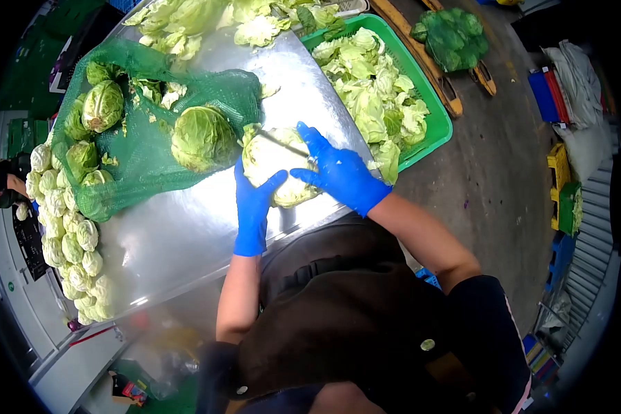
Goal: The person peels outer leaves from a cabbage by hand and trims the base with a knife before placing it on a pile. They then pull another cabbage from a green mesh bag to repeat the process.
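Observation:
A pale, partly trimmed cabbage rests at the near edge of the metal table. My left hand grips its left side, thumb pressed on the near face. At its right is my right hand, thumb and fingers around a knife whose thin dark blade lies across the top of the cabbage. The handle is hidden in the palm. Both hands wear blue gloves. Left of the cabbage, a larger green cabbage sits on a green mesh sack. More leafy cabbages lie in the sack.
Trimmed cabbages are piled along the table's left edge. A green crate of loose leaves stands right of the table. Leaves cover the far end. Beyond, a full mesh sack sits on a wooden pallet.

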`<state>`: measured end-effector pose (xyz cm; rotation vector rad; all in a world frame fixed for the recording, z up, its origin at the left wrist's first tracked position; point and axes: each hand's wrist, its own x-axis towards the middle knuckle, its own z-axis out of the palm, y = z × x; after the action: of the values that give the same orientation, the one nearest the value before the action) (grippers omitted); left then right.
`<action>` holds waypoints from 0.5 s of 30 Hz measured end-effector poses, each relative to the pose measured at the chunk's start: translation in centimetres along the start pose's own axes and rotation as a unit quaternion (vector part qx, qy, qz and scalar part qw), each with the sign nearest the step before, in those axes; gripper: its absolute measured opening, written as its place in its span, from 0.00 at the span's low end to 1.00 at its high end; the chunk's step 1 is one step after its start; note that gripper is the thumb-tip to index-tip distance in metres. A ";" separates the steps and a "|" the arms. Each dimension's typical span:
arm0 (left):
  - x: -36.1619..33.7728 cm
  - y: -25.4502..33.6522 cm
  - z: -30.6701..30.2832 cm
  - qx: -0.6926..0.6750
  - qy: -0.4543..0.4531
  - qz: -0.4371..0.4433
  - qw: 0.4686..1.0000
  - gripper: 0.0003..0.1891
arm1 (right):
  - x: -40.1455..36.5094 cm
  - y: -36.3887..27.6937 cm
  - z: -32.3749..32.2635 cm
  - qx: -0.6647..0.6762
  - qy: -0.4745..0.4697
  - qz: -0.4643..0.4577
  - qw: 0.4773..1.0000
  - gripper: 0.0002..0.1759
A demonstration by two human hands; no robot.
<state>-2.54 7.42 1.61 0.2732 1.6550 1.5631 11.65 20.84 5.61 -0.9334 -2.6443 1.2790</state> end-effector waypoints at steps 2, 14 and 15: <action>0.1 -0.1 0.0 0.016 -0.002 0.019 1.000 0.46 | 0.7 0.8 1.8 -0.073 0.002 0.006 0.997 0.46; 1.7 1.8 0.7 0.041 -0.016 0.001 0.999 0.45 | 6.5 3.4 -1.0 -0.133 -0.010 -0.008 0.991 0.30; 1.3 1.5 0.6 0.070 -0.019 0.018 0.997 0.46 | 7.7 6.7 -0.8 -0.173 0.001 -0.026 0.985 0.30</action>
<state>-3.47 9.02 2.56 0.4069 1.7408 1.4619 8.90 28.76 -0.30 -0.8916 -2.9245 0.8194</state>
